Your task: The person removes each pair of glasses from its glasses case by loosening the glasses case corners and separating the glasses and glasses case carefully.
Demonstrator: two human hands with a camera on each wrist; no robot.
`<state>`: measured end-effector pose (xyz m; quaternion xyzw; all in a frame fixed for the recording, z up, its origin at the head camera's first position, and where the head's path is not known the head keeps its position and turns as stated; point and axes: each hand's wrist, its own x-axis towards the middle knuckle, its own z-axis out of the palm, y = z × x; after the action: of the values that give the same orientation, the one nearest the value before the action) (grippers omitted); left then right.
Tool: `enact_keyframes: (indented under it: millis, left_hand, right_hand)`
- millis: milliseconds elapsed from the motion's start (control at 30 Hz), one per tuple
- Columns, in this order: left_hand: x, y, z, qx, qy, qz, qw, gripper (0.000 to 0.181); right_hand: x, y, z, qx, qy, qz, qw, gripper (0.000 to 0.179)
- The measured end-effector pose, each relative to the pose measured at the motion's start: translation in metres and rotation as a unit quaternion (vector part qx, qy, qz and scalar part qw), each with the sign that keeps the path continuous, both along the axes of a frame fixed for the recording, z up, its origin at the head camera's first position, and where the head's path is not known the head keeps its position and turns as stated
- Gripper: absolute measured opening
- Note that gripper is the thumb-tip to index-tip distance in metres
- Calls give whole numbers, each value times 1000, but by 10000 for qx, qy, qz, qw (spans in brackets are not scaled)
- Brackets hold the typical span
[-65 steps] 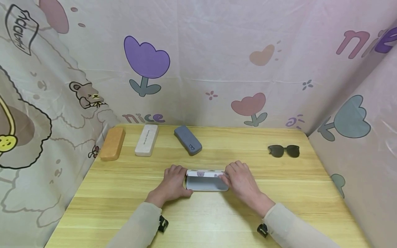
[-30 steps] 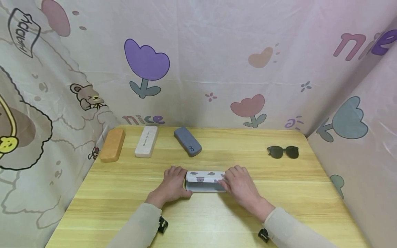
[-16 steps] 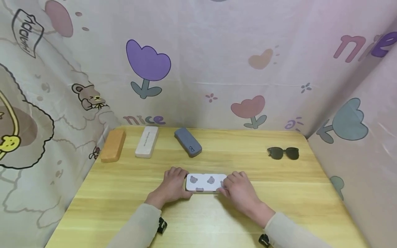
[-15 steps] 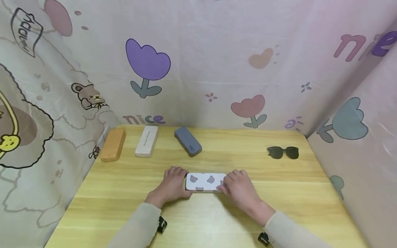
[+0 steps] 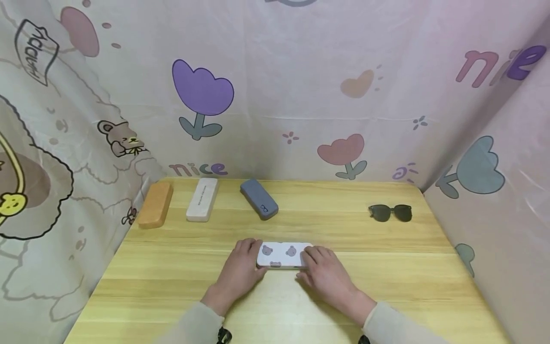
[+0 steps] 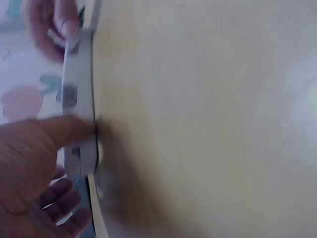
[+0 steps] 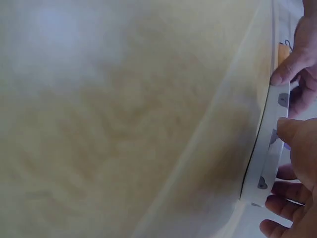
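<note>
I read this as a curtained-off booth: cartoon-print cloth round a wood-grain table; room beyond unclear.

One wooden table carried four slender cases: one orange case and one white case at far left, one blue-grey case at far centre, and one bear-print case nearer, with at least three bear heads showing. One pair of sunglasses, two-lensed, lay at far right. One left hand and one right hand made two, with two pale sleeves and two black wrist devices. Large printed tulips numbered three: one purple tulip, one red tulip and one blue-green tulip.
</note>
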<state>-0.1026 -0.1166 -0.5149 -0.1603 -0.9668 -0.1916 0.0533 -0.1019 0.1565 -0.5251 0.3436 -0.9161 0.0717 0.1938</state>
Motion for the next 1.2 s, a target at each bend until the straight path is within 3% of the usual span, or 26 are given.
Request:
enact_keyframes:
  millis: [133, 300, 400, 567, 800, 1200]
  left_hand:
    - [13, 10, -4, -269, 750, -51, 9968, 52]
    - [30, 20, 0, -919, 1117, -338, 9889, 53]
    - [38, 24, 3, -1202, 1006, -490, 9864, 59]
    - [46, 27, 9, -1250, 480, -605, 9891, 69]
    - [39, 30, 11, -1267, 228, -920, 9874, 74]
    - [13, 53, 14, -1585, -68, -1045, 9818, 65]
  right_hand:
    - [7, -1, -3, -28, -66, -29, 10000, 67]
    - [18, -2, -3, 208, -354, -281, 9988, 76]
    - [23, -3, -2, 450, -467, -457, 9968, 76]
    - [27, -3, -3, 745, -660, -604, 9932, 72]
    - [21, 4, -1, 846, -1119, -802, 9869, 73]
    - [3, -1, 0, 692, -1163, -1119, 9845, 69]
